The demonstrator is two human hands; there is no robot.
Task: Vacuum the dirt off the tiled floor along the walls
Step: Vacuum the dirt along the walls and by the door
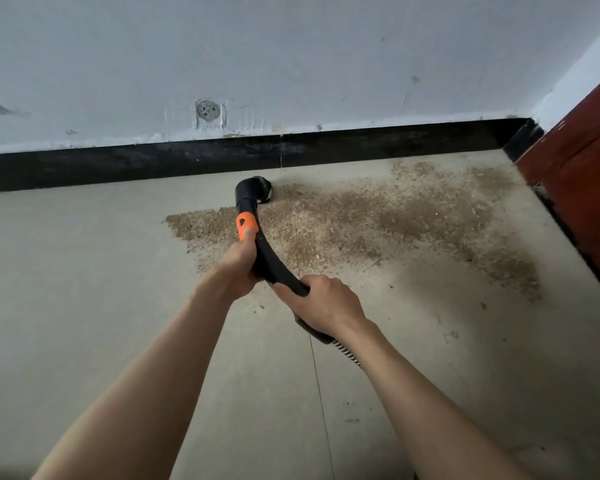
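I hold one black vacuum wand [267,258], and its nozzle [257,188] sits on the tiled floor [84,289] at the near edge of the dirt [354,220], close to the black skirting [187,161], because that is where the spill begins along the wall. My left hand [238,268] grips the wand just below the orange collar [247,224], thumb laid up onto it, to steer the tip. My right hand [326,303] is wrapped round the curved handle further back, where the ribbed hose [347,355] starts, to carry the weight and push. The dirt is one broad brown patch, spreading right toward the corner and the red-brown wooden panel [582,174]. I judge most of it still has to be sucked up. I count two hands, one wand, one hose and one tile joint [317,375] running under my arms.
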